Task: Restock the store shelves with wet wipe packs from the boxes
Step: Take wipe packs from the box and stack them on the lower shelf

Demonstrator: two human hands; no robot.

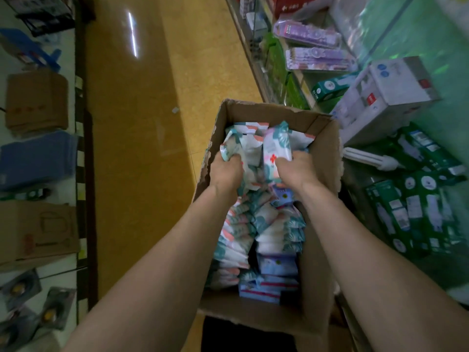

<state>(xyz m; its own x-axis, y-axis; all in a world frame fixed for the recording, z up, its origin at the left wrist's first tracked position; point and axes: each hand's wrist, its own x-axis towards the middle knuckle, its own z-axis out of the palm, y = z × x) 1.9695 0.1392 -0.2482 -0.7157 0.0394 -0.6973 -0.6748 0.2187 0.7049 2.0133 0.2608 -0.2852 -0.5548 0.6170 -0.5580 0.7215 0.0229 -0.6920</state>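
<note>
While both arms reach into the cardboard box (326,158), the left hand (226,171) and right hand (297,171) each squeeze wipe packs (275,146).

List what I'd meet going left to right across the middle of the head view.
Blue folded stack, yellow floor, left hand, right hand, each gripping wet wipe packs, white tube lamp, green boxes.
</note>
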